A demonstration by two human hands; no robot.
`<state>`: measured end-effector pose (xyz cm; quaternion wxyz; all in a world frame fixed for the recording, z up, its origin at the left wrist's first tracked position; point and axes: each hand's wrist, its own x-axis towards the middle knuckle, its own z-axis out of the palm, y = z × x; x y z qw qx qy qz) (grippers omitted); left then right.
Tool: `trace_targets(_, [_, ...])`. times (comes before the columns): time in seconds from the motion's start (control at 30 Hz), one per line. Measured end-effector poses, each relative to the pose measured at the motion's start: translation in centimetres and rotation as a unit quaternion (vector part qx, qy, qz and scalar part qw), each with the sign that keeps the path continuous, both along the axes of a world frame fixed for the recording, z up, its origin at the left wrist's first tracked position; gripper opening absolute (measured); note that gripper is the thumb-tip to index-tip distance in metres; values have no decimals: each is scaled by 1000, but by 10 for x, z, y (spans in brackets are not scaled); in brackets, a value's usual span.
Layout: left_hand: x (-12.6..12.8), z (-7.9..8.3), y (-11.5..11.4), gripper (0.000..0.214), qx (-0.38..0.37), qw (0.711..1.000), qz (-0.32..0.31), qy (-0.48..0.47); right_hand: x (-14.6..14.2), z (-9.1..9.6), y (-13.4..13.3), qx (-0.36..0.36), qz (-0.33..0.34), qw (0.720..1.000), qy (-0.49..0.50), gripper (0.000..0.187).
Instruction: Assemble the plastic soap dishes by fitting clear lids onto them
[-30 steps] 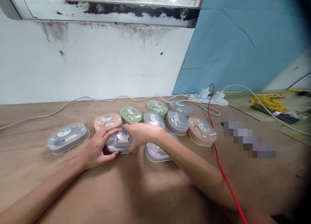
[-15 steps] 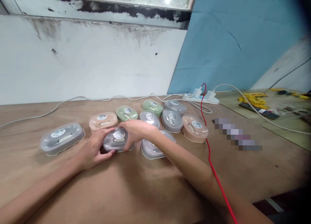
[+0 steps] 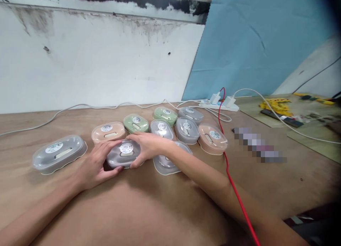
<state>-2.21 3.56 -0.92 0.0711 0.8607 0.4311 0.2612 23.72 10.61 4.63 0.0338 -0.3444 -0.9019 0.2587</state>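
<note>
Both my hands are closed around a grey oval plastic box (image 3: 127, 160) with a clear lid and a round printed sticker. My left hand (image 3: 97, 166) grips its left end, thumb along the near side. From the right, my right hand (image 3: 145, 146) curves over the other end, fingers at the far side and thumb in front. A peach box (image 3: 108, 131) of the same kind sits just behind, and a green one (image 3: 136, 123) beyond my right fingers. Partly under my right forearm lies another grey box (image 3: 166, 166). One more grey box (image 3: 60, 153) stands apart at the left.
Further boxes, grey (image 3: 187, 130), green (image 3: 165, 115) and peach (image 3: 213, 139), cluster to the right. A red cable (image 3: 236, 189) runs from the white power strip (image 3: 231, 107) across the wooden table (image 3: 112, 217). Yellow items (image 3: 275, 106) lie at the far right; a pixelated object (image 3: 257, 145) lies nearer.
The view has tilted slightly downward and moved a little closer to the table. Both hands keep hold of the grey box, with little visible change in their grip.
</note>
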Motion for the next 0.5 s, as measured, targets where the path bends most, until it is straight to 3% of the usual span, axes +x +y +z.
trace_targets(0.5, [-4, 4, -1, 76, 8, 1000, 12, -18, 3, -11, 4, -17, 12, 998, 58, 103])
